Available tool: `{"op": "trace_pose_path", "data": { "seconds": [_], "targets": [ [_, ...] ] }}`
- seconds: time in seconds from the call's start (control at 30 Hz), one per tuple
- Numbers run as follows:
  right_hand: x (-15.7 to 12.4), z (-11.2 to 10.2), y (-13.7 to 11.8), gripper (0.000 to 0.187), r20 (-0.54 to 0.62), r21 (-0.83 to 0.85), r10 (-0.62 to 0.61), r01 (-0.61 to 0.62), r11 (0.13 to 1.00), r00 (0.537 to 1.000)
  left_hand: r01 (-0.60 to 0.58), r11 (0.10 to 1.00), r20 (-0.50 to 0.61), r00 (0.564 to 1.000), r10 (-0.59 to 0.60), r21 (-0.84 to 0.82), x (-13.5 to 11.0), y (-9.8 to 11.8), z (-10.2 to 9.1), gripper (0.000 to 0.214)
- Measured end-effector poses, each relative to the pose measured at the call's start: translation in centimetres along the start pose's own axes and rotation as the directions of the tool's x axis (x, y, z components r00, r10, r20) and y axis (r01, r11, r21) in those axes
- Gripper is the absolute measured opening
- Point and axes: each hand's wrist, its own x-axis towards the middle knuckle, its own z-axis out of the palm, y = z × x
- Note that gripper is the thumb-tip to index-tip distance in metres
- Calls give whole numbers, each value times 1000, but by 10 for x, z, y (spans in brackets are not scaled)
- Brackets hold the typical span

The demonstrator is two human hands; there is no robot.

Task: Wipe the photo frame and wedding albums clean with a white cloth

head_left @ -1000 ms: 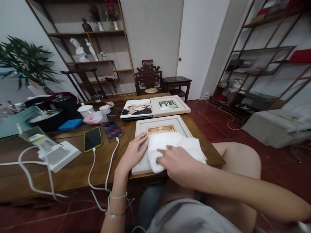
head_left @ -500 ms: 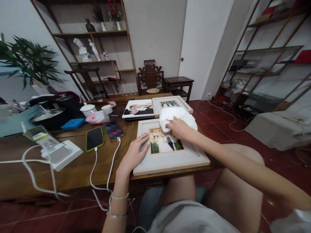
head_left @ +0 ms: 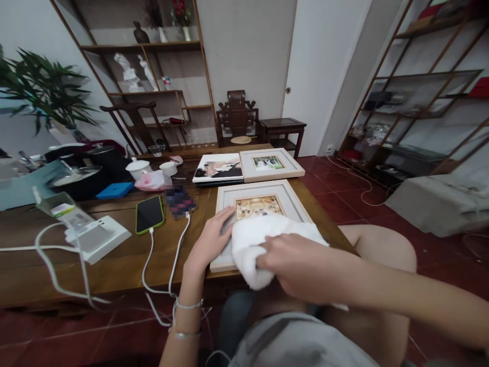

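While the left hand (head_left: 213, 237) lies along the left side of a light wooden picture frame (head_left: 292, 199), the right hand (head_left: 296, 257), seen like everything here from the head camera, has its fingers curled into a fluffy white cloth (head_left: 255, 237). The left hand's fingers are extended and grasp nothing, their tips on the frame's pale border just beside the inset picture (head_left: 260, 203). The right hand is closed on a fold of the cloth, though its thumb and the underside of the grip are hidden, so how tightly it holds I cannot tell. The frame lies flat at the near edge of the wooden table (head_left: 126, 265); the cloth covers its lower part, hides the bottom of the inset picture and hangs past the near edge. Just beyond lies a second light frame (head_left: 291, 162), with a photo-covered stack (head_left: 216, 168) touching or nearly touching its left side. To the left of the hands are a green-edged phone (head_left: 150, 215) with a white cable (head_left: 144, 265) plugged in, a second device (head_left: 178, 200) that is partly blurred out, and a white box (head_left: 102, 238). Farther back sit a blue box (head_left: 114, 190) and a pink-and-white plastic bag (head_left: 153, 180).
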Motion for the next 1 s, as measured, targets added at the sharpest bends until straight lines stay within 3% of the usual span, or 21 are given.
{"op": "trace_pose_path", "data": {
  "seconds": [0.17,0.27,0.37,0.5,0.63,0.8,1.0],
  "targets": [
    [43,9,63,31,-2,-148,232,-230,962,973,9,1000,-18,1000,-9,20,0,-2,2,44],
    [65,1,101,30,-8,-196,255,-252,948,967,9,1000,-19,1000,-9,13,0,-2,2,43],
    [77,-7,115,31,-43,-214,239,-243,946,970,14,1000,-13,1000,-14,12,0,-1,1,42],
    [76,2,99,31,-40,-238,208,-211,948,977,8,1000,-21,1000,-7,28,0,-1,1,42],
    [54,11,67,30,8,-215,105,-101,971,994,-1,1000,-27,1000,2,27,0,-2,2,41],
    [8,-10,33,25,50,-62,-125,128,990,991,12,999,-20,1000,-11,36,0,-1,2,42],
    [-14,-30,27,34,150,69,-135,126,990,979,-13,1000,-34,999,13,13,-1,-4,3,40]
  ]
}}
